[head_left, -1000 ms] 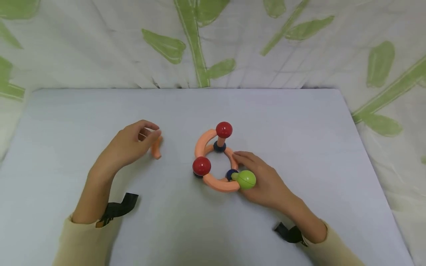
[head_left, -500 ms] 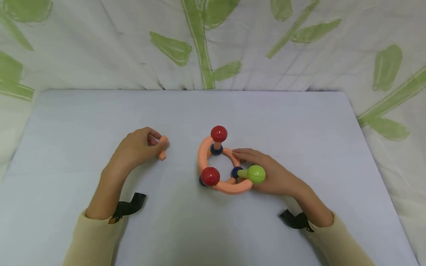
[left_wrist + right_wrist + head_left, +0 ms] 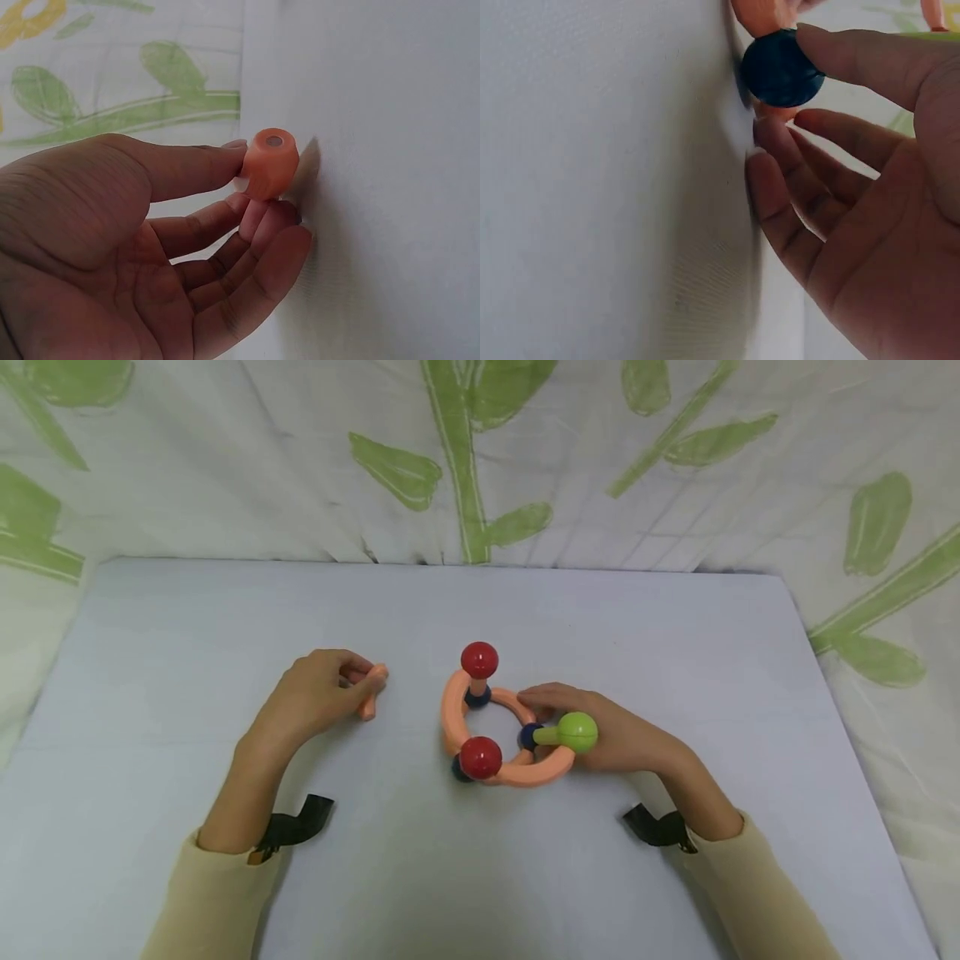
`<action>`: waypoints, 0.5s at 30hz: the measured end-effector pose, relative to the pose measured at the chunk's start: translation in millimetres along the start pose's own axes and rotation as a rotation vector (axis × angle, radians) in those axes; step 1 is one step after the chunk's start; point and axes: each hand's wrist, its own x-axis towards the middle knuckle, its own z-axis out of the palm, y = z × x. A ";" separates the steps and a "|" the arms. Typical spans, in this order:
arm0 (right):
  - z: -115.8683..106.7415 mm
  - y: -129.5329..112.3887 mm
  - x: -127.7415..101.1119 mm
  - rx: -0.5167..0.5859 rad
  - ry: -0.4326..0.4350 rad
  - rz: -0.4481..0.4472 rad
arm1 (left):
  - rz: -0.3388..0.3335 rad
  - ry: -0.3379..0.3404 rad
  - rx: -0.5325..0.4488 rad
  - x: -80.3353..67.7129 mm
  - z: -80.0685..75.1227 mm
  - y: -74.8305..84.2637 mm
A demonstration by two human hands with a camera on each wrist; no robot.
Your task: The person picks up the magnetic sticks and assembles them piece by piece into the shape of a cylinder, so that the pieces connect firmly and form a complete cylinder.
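My left hand (image 3: 311, 693) pinches a short curved orange magnetic rod (image 3: 368, 704) at the left of the table. In the left wrist view the thumb lies on the rod's side (image 3: 271, 166), fingers under it, and a round metal spot shows at its end. Mid-table stands a ring-shaped magnetic ball-and-rod structure. It has navy balls (image 3: 532, 737) and orange curved rods below, then two red balls (image 3: 481, 758), a green ball (image 3: 577, 732) and curved rods (image 3: 453, 714) above. My right hand (image 3: 615, 727) holds its right side, thumb at a navy ball (image 3: 781, 69).
The white table (image 3: 420, 860) has its far edge against a pale curtain (image 3: 300, 485) with green leaf prints. Black wrist mounts (image 3: 300, 822) stick out inward from both sleeves, low over the tabletop.
My left hand has taken hold of the orange rod, which lay under its fingers before, and has tilted it. The right hand has turned the structure slightly, its green ball swinging away from me.
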 end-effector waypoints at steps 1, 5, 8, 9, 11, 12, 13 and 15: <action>0.8 0.8 -0.4 -0.004 0.014 0.008 | 0.004 -0.002 -0.001 0.2 0.1 0.6; 4.6 1.0 -5.0 -0.018 0.075 0.078 | 0.015 0.000 0.003 1.2 0.3 1.0; 8.9 -2.7 -8.9 -0.016 0.097 0.166 | 0.013 0.000 0.005 1.3 0.2 0.3; 11.0 -4.6 -10.1 -0.012 0.104 0.197 | 0.014 -0.002 0.005 1.3 0.3 -0.1; 16.4 -9.4 -11.4 -0.015 0.116 0.256 | 0.018 0.000 0.006 1.2 0.9 -0.4; 19.8 -11.9 -11.2 -0.027 0.126 0.279 | 0.019 0.001 0.006 1.2 1.1 -0.2; 23.3 -14.7 -10.9 -0.041 0.139 0.299 | 0.022 0.001 0.007 1.4 1.4 -0.3; 30.8 -20.2 -9.4 -0.077 0.169 0.320 | 0.026 0.005 0.010 1.8 1.9 0.1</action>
